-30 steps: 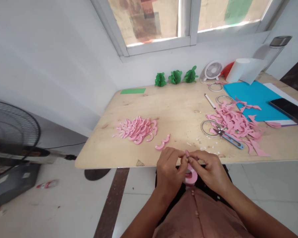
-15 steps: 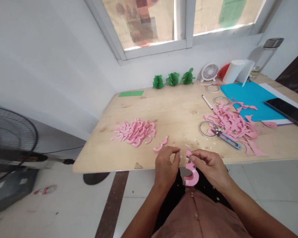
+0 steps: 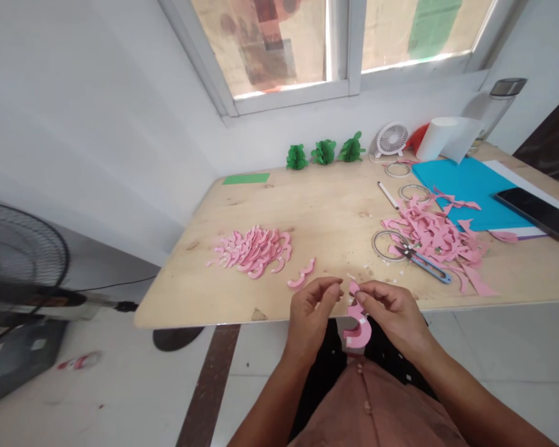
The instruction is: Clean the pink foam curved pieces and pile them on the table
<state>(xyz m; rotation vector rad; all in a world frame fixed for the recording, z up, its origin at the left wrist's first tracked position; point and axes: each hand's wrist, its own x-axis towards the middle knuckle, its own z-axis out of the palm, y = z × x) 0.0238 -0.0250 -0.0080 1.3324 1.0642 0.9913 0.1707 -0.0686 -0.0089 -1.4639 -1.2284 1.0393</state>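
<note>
- Tabletop (image 3: 307,214): pale wood, its piles unchanged.
- Pink offcuts (image 3: 431,233): one heap, right.
- Cut pink pieces (image 3: 256,248): one pile, left, undisturbed.
- Right hand (image 3: 398,307): pinched the wavy strip's far end.
- Left hand (image 3: 310,310): had parted from the strip within the last second; fingers curled just left of it, any tiny content impossible to tell.
- Wavy strip (image 3: 366,332): pink, white-patched, hanging at the near edge between both hands, now apparently dependent on the right alone.
- Lone strip (image 3: 302,274): pink, left of the hands.
</note>
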